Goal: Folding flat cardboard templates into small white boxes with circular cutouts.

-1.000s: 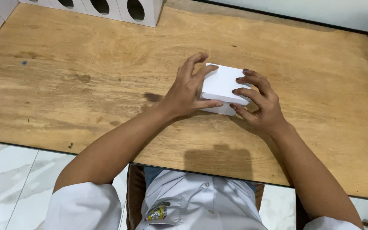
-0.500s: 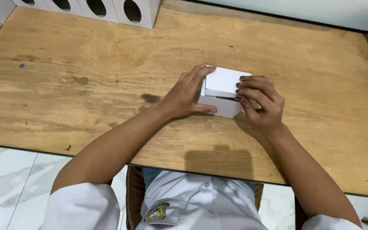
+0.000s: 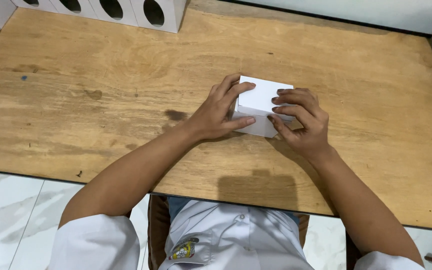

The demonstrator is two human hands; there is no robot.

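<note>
Where both hands meet, the white box (image 3: 262, 102) sits.

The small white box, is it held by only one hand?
No, both hands are on the small white box: the left hand grips its left side and the right hand its right.
</note>
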